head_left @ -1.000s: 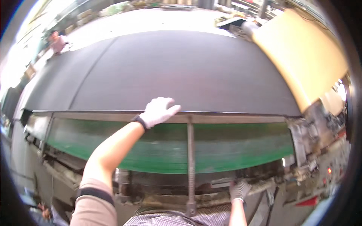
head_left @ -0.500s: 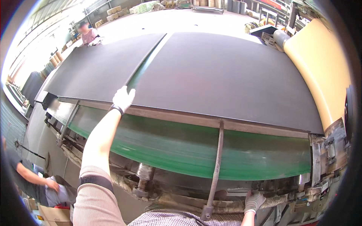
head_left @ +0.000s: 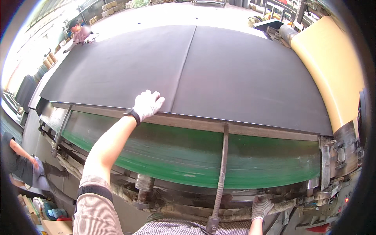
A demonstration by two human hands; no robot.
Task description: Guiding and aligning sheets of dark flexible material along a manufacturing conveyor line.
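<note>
My left hand (head_left: 148, 105), in a white glove with a dark wristband, lies on the front edge of the left black sheet (head_left: 113, 70). Its fingers are a little bent and slightly apart, pressing on the surface. Just right of it a seam runs away from me, where this sheet meets the right black sheet (head_left: 250, 82). Both sheets lie flat over a wide machine bed. Low at the right, my right hand (head_left: 261, 207), in a grey striped glove, is closed round the dirty wrapped rail (head_left: 280, 207) at the machine's front; its fingertips are partly hidden.
Below the sheets a green belt (head_left: 184, 164) runs across, crossed by a threaded rod (head_left: 221, 176). A yellow-tan curved sheet (head_left: 329, 66) rises at the right. One person (head_left: 80, 34) stands at the far left corner, another (head_left: 23, 160) at the lower left. A cardboard box (head_left: 56, 227) is near.
My left hand has moved right and nearer, and the left sheet's edge has shifted right. The green gap between the sheets has closed to a seam. My right hand stays at the rail.
</note>
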